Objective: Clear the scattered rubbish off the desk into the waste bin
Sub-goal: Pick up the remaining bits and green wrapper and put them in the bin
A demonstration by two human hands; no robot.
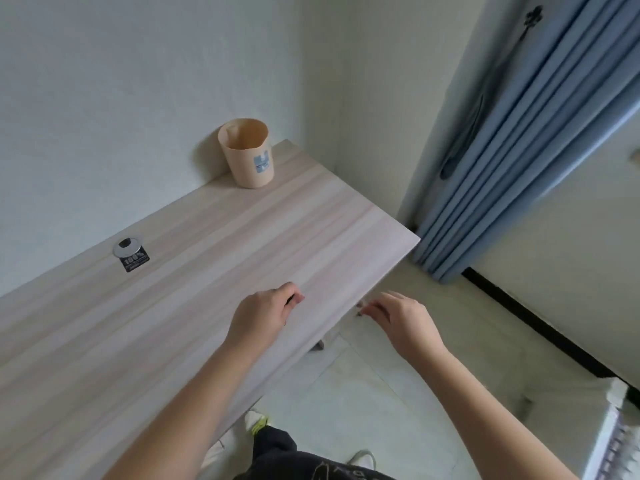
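A peach plastic waste bin (246,152) with a blue label stands upright on the far corner of the pale wood desk (214,258), against the wall. No loose rubbish shows on the desk top. My left hand (263,315) hovers over the desk near its front edge. Its fingers are curled in against the thumb, and nothing shows inside them. My right hand (398,318) is just off the desk's front edge, over the floor, palm down. Its fingers are stretched toward the edge and hold nothing that I can see.
A chrome cable grommet (127,246) with a black sticker sits at the back left of the desk. White walls stand behind and to the right of the desk. A blue curtain (512,157) hangs at the right. The tiled floor (367,403) and my shoes lie below.
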